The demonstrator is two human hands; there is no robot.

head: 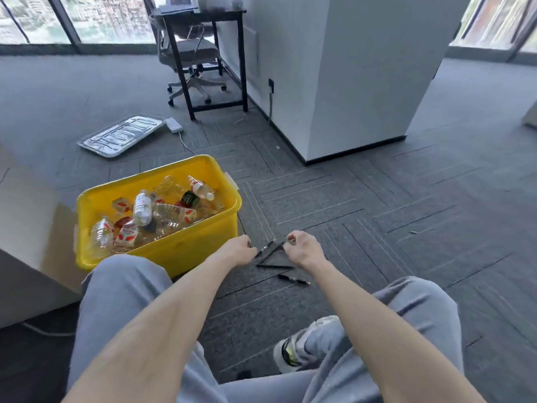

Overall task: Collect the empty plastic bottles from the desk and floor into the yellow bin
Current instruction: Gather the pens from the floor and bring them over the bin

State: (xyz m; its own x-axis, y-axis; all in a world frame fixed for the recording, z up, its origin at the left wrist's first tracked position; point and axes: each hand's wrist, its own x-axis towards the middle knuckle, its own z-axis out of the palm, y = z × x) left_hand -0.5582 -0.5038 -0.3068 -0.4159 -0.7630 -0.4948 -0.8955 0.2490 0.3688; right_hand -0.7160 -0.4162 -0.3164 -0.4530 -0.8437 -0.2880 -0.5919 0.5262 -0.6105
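The yellow bin [180,245] stands on the grey carpet at my left knee, with several empty plastic bottles [142,209] piled inside. I crouch over the floor just right of it. My left hand [238,250] reaches down with its fingers closed at the end of a black pen [264,248]. My right hand [302,247] is beside it, fingers pinched at the tip of a second black pen [274,251]. Two more pens [276,266] lie on the carpet just below my hands. I see no loose bottle on the floor.
A silver tray [122,135] and a white power adapter [173,125] lie on the carpet behind the bin. Farther back stand a black desk [215,16] with a grey office chair [189,56], and a white pillar [357,77]. A pale cabinet [26,228] is at my left.
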